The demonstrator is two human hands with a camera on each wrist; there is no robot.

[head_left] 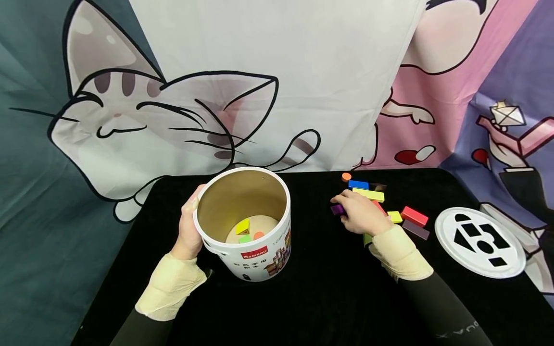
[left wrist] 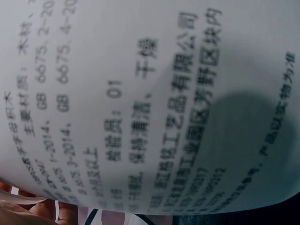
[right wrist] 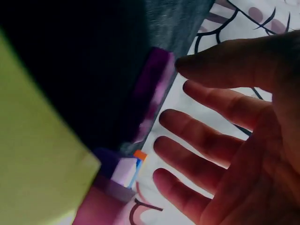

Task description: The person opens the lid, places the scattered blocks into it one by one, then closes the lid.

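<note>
A white bucket with printed sides leans toward me. My left hand grips its left side near the rim; in the left wrist view the bucket's lettered wall hides most of that hand. Inside lie a yellow triangular block, a green piece and an orange piece. Over on the right, my right hand reaches to a purple block. The right wrist view shows its fingers extended and spread, with the thumb tip right at the block's edge.
Around the right hand lie an orange disc, a blue block, a long yellow block, a red block and a dark purple block. Farther right is a white lid with shaped holes. A printed cloth hangs behind the black table.
</note>
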